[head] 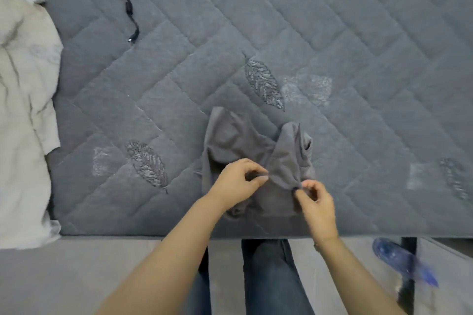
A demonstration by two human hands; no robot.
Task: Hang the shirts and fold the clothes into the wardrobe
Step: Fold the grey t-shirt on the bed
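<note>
A small grey garment lies crumpled on the grey quilted bed, close to its near edge. My left hand pinches one corner of a raised fold of the cloth between thumb and fingers. My right hand pinches the other end of that same fold, just to the right. The fold stands up between the two hands while the rest of the garment rests on the quilt.
A heap of cream and white cloth covers the bed's left side and hangs over the edge. A black cable trails across the far left of the quilt. A blue object lies on the floor at the right. My legs stand against the bed's edge.
</note>
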